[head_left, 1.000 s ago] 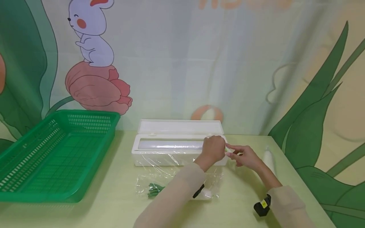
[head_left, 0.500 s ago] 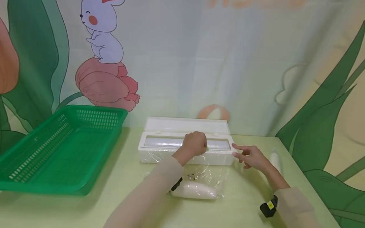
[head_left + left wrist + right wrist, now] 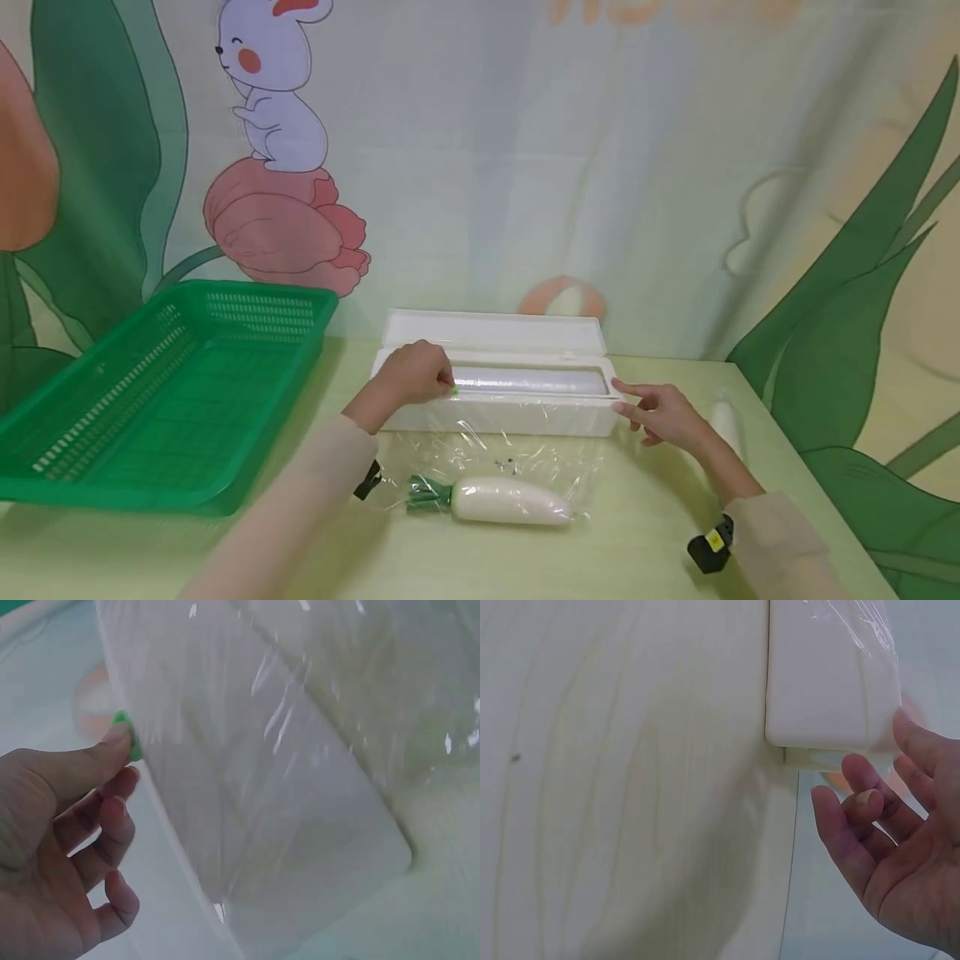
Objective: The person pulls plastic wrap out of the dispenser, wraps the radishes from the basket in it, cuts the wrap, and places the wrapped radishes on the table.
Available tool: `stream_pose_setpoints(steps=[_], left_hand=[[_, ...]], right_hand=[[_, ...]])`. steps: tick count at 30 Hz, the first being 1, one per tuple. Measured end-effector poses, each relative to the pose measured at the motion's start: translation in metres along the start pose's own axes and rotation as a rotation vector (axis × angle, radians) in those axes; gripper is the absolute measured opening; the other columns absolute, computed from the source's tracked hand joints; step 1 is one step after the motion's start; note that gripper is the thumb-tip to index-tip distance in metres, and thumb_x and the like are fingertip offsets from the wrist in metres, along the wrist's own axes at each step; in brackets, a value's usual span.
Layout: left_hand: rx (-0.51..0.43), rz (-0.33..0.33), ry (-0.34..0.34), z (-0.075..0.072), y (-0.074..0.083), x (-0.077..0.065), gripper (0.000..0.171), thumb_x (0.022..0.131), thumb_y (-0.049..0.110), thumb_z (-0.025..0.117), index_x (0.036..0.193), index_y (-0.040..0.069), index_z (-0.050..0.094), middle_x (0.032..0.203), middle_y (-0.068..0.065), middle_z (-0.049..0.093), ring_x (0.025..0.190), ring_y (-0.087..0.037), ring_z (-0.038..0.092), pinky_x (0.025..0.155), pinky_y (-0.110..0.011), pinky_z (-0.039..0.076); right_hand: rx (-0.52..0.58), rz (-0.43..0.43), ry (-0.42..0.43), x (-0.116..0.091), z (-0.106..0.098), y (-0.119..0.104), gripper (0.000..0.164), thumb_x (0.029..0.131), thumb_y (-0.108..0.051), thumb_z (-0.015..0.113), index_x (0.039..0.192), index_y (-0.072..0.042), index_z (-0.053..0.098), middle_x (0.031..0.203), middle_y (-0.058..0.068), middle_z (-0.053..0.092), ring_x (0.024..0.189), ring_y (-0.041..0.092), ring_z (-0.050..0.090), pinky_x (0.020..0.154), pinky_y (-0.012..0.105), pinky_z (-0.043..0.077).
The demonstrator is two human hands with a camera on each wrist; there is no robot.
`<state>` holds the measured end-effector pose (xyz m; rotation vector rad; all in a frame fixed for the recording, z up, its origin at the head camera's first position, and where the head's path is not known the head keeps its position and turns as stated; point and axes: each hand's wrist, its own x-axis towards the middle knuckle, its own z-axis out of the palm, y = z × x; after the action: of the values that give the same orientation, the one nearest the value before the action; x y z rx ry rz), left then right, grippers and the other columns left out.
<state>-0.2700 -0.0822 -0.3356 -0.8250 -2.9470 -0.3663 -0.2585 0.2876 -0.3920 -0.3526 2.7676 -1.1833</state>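
A long white cling film dispenser point(image 3: 498, 418) stands at the back of the table, lid raised, with a film roll point(image 3: 532, 381) in its slot. My left hand point(image 3: 412, 372) is at its left part, thumb and finger pinching a small green slide cutter point(image 3: 129, 736) on the front edge. At the right end, my right hand point(image 3: 663, 414) holds the dispenser's corner between thumb and index finger; its other fingers are loosely bent. Clear cling film point(image 3: 480, 454) hangs from the front edge and spreads over a white radish point(image 3: 510, 501) with trimmed green stalks.
To the left sits a big green plastic basket point(image 3: 217, 492). Another white radish point(image 3: 724, 423) lies at the right, partly behind my right forearm. A printed curtain point(image 3: 465, 167) hangs behind the table.
My left hand has slid the green cutter leftward along the dispenser from its right end to its left part. The radish beneath has come into full view. My right hand keeps its hold.
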Motion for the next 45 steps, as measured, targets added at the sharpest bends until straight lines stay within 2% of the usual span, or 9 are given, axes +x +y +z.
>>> stream_pose_setpoints(steps=[6, 13, 19, 27, 31, 35, 39, 42, 45], left_hand=[[0.094, -0.036, -0.038, -0.014, -0.025, -0.014, 0.007, 0.074, 0.014, 0.068, 0.074, 0.019, 0.073, 0.072, 0.007, 0.065, 0.064, -0.009, 0.053, 0.052, -0.028, 0.043], [0.207, -0.051, -0.061, -0.028, -0.037, -0.023, 0.003, 0.076, 0.016, 0.070, 0.075, 0.018, 0.073, 0.071, 0.004, 0.065, 0.060, -0.011, 0.050, 0.052, -0.026, 0.039], [0.240, -0.067, -0.025, -0.031, -0.048, -0.035, 0.003, 0.074, 0.017, 0.073, 0.076, 0.016, 0.074, 0.074, 0.003, 0.067, 0.066, -0.012, 0.056, 0.054, -0.027, 0.044], [0.302, -0.053, 0.019, -0.032, -0.048, -0.039, 0.007, 0.074, 0.016, 0.073, 0.068, 0.017, 0.070, 0.069, 0.004, 0.064, 0.060, -0.012, 0.055, 0.052, -0.030, 0.045], [0.308, -0.083, 0.011, -0.033, -0.046, -0.039, 0.012, 0.075, 0.014, 0.071, 0.064, 0.019, 0.068, 0.066, 0.005, 0.062, 0.058, -0.012, 0.051, 0.051, -0.030, 0.044], [0.280, -0.113, 0.047, -0.029, -0.043, -0.042, 0.016, 0.074, 0.010, 0.068, 0.061, 0.018, 0.067, 0.063, 0.003, 0.060, 0.056, -0.013, 0.046, 0.048, -0.029, 0.040], [0.182, -0.203, 0.094, -0.021, -0.042, -0.049, 0.007, 0.076, 0.013, 0.066, 0.076, 0.015, 0.073, 0.074, -0.001, 0.067, 0.065, -0.016, 0.056, 0.049, -0.030, 0.042], [0.093, -0.253, 0.164, -0.015, -0.039, -0.058, 0.017, 0.078, 0.016, 0.067, 0.094, 0.011, 0.072, 0.082, -0.005, 0.069, 0.075, -0.021, 0.062, 0.053, -0.034, 0.046], [-0.006, -0.250, 0.249, -0.008, -0.036, -0.066, 0.017, 0.079, 0.014, 0.066, 0.093, 0.005, 0.070, 0.078, -0.006, 0.067, 0.073, -0.021, 0.060, 0.058, -0.033, 0.046]], right_hand=[[0.000, 0.003, -0.005, -0.003, -0.001, 0.000, 0.057, 0.086, -0.033, 0.059, 0.135, -0.009, 0.042, 0.069, 0.014, 0.056, 0.048, 0.012, 0.044, 0.049, 0.028, 0.048], [-0.022, 0.013, 0.021, -0.006, -0.006, 0.000, 0.057, 0.086, -0.035, 0.059, 0.135, -0.009, 0.042, 0.070, 0.013, 0.056, 0.049, 0.013, 0.044, 0.050, 0.028, 0.049], [-0.023, 0.011, 0.021, -0.004, -0.003, 0.002, 0.056, 0.086, -0.035, 0.059, 0.134, -0.011, 0.043, 0.067, 0.011, 0.055, 0.048, 0.010, 0.040, 0.048, 0.029, 0.049], [-0.034, 0.001, 0.013, -0.004, -0.005, 0.002, 0.056, 0.087, -0.033, 0.058, 0.135, -0.010, 0.042, 0.065, 0.013, 0.054, 0.044, 0.009, 0.037, 0.047, 0.030, 0.049], [-0.029, -0.013, 0.001, -0.002, -0.006, 0.001, 0.056, 0.087, -0.032, 0.058, 0.135, -0.010, 0.042, 0.065, 0.016, 0.055, 0.042, 0.009, 0.036, 0.046, 0.030, 0.049], [-0.048, 0.000, 0.003, -0.003, -0.007, -0.002, 0.055, 0.087, -0.031, 0.058, 0.135, -0.009, 0.042, 0.068, 0.018, 0.057, 0.042, 0.010, 0.038, 0.046, 0.029, 0.048], [-0.062, -0.010, 0.026, -0.003, -0.004, -0.003, 0.055, 0.087, -0.031, 0.058, 0.135, -0.010, 0.043, 0.078, 0.020, 0.062, 0.041, 0.010, 0.040, 0.045, 0.027, 0.046], [-0.079, -0.052, 0.112, -0.007, 0.002, -0.003, 0.051, 0.086, -0.031, 0.059, 0.131, -0.010, 0.048, 0.085, 0.019, 0.066, 0.042, 0.010, 0.044, 0.043, 0.025, 0.043], [-0.085, -0.086, 0.240, -0.014, 0.009, -0.006, 0.039, 0.085, -0.029, 0.063, 0.118, -0.008, 0.060, 0.086, 0.017, 0.067, 0.047, 0.014, 0.050, 0.042, 0.025, 0.042]])
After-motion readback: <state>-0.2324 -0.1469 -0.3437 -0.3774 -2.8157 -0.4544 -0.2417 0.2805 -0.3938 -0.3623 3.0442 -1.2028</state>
